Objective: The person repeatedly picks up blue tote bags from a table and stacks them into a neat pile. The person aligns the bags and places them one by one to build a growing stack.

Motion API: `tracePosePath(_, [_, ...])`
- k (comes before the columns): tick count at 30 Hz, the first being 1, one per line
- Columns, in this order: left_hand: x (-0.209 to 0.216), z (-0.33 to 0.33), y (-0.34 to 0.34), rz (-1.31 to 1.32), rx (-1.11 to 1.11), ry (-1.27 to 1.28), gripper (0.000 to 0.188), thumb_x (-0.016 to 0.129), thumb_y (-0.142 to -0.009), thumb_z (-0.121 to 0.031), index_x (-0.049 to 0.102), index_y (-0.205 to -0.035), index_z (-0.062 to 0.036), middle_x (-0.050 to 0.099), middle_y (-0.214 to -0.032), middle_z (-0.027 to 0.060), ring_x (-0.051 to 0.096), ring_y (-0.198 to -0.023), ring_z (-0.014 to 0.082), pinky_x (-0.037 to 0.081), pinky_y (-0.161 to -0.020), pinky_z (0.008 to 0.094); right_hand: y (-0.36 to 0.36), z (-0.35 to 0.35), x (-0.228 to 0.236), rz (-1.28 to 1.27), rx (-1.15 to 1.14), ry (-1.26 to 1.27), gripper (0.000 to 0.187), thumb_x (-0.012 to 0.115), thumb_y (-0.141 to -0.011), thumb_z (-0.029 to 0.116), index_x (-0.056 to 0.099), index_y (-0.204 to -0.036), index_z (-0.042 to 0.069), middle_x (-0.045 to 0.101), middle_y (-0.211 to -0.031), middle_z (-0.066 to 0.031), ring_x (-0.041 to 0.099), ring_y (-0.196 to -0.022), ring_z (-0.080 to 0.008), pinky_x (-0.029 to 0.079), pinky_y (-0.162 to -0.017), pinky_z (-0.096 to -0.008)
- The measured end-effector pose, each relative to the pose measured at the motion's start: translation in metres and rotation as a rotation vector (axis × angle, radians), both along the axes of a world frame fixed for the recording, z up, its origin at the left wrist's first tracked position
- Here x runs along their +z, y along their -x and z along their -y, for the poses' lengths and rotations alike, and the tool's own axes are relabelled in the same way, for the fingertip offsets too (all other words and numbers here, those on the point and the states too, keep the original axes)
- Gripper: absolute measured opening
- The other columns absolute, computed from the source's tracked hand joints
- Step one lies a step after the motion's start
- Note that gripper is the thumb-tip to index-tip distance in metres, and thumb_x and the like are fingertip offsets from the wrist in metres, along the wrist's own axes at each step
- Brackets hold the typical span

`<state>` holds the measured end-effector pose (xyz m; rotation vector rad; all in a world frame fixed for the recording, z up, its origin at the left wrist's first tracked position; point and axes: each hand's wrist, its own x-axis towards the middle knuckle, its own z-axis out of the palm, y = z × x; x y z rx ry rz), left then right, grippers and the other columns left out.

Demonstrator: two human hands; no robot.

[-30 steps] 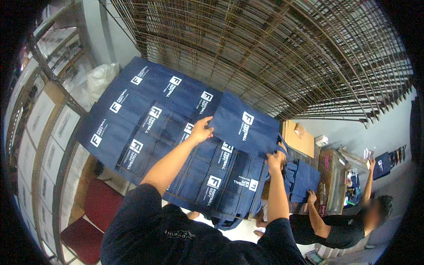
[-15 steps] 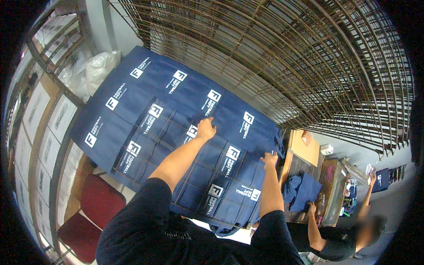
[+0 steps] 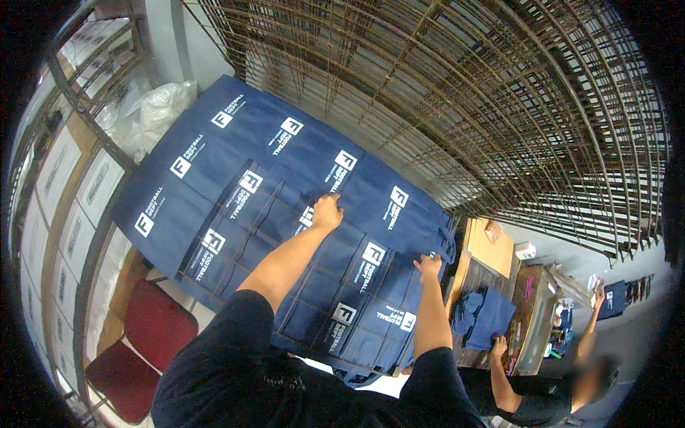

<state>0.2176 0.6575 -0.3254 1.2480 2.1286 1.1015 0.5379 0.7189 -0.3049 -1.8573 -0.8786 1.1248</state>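
Navy blue fabric bags point(image 3: 214, 153) with white printed marks lie overlapping in rows across a wide surface before me. My left hand point(image 3: 327, 212), fingers curled, grips the cloth near the middle of the layer. Close to the right end, my right hand point(image 3: 429, 267) pinches the fabric, its thumb pointing left. A small white spot shows at its fingertips, too small to name. Just beyond that hand, a navy strap point(image 3: 447, 246) hangs at the layer's right edge. Another strap point(image 3: 359, 375) loops out at the near edge.
A metal grid rack point(image 3: 428, 93) leans over the far side. At left stand white boxes point(image 3: 100, 182) on a shelf, a plastic bag point(image 3: 165, 107) and a dark red chair point(image 3: 158, 317). On the right, a co-worker's hand point(image 3: 499, 347) touches navy cloth point(image 3: 492, 314) on a wooden table.
My left hand's fingers have curled in from a more spread pose. The strap by my right hand hangs lower and looser. Both hands stay at about the same places on the bags.
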Motion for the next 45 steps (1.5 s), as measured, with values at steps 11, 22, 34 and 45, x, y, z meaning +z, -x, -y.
tracePosePath(11, [0.0, 0.002, -0.004, 0.046, 0.055, 0.001, 0.041, 0.066, -0.068, -0.007, 0.058, -0.108, -0.0016, 0.058, -0.101, 0.0213, 0.057, -0.096, 0.0355, 0.047, -0.085, 0.0398, -0.009, -0.002, -0.006, -0.011, 0.056, 0.023, 0.067, 0.05, -0.076, -0.01, 0.022, -0.136, 0.002, 0.042, -0.118, -0.0136, 0.055, -0.093, -0.0244, 0.058, -0.064, -0.0309])
tracePosePath(22, [-0.004, 0.002, -0.007, 0.051, 0.082, -0.018, 0.037, 0.068, -0.069, -0.007, 0.059, -0.105, -0.0036, 0.057, -0.1, 0.0198, 0.057, -0.092, 0.0361, 0.047, -0.082, 0.0399, -0.001, 0.002, 0.007, -0.086, 0.002, 0.016, 0.076, 0.053, -0.076, -0.008, 0.015, -0.139, 0.01, 0.038, -0.128, -0.0127, 0.051, -0.103, -0.0248, 0.057, -0.067, -0.0304])
tracePosePath(34, [0.03, 0.061, -0.007, 0.013, -0.018, -0.301, 0.038, 0.068, -0.071, -0.013, 0.057, -0.106, -0.0037, 0.053, -0.086, 0.0129, 0.055, -0.069, 0.0252, 0.046, -0.064, 0.0347, -0.041, 0.07, 0.005, 0.001, -0.152, -0.231, 0.063, 0.064, -0.079, 0.01, 0.031, -0.133, 0.011, 0.054, -0.102, -0.0082, 0.055, -0.08, -0.0174, 0.049, -0.06, -0.0301])
tracePosePath(45, [0.045, 0.276, -0.094, 0.21, -0.421, -0.164, 0.034, 0.069, -0.075, -0.019, 0.061, -0.105, -0.0074, 0.059, -0.076, 0.0057, 0.052, -0.055, 0.0125, 0.044, -0.051, 0.0265, -0.248, 0.215, -0.08, 0.201, -0.618, -0.419, 0.026, 0.056, -0.075, -0.002, 0.054, -0.101, -0.002, 0.057, -0.092, -0.0123, 0.055, -0.085, -0.023, 0.045, -0.077, -0.0331])
